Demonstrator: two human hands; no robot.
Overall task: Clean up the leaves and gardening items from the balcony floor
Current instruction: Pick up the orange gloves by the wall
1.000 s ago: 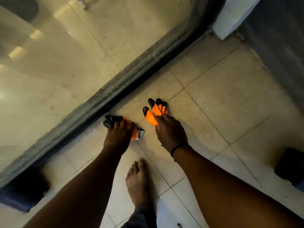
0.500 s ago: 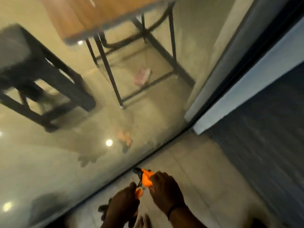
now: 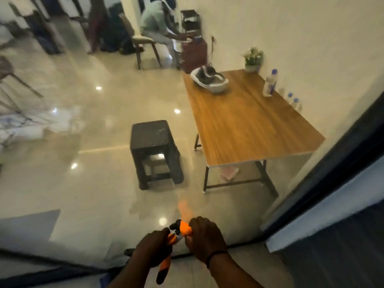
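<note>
Both hands are holding orange-and-black gloves up at waist height against the glass door point(image 3: 87, 204). The left hand point(image 3: 153, 249) is gripping one glove point(image 3: 164, 267), its length dangling below the fist; the right hand point(image 3: 204, 240) is pinching the other glove point(image 3: 184, 227).

Progress: the gloves are off the floor, not yet put away. No leaves are showing here, so I cannot tell what is left.

Against a second ago: the gloves were lying on the balcony tiles under both hands; the view is now lifting to the room beyond, with stool point(image 3: 154, 150) and table point(image 3: 249, 121).
</note>
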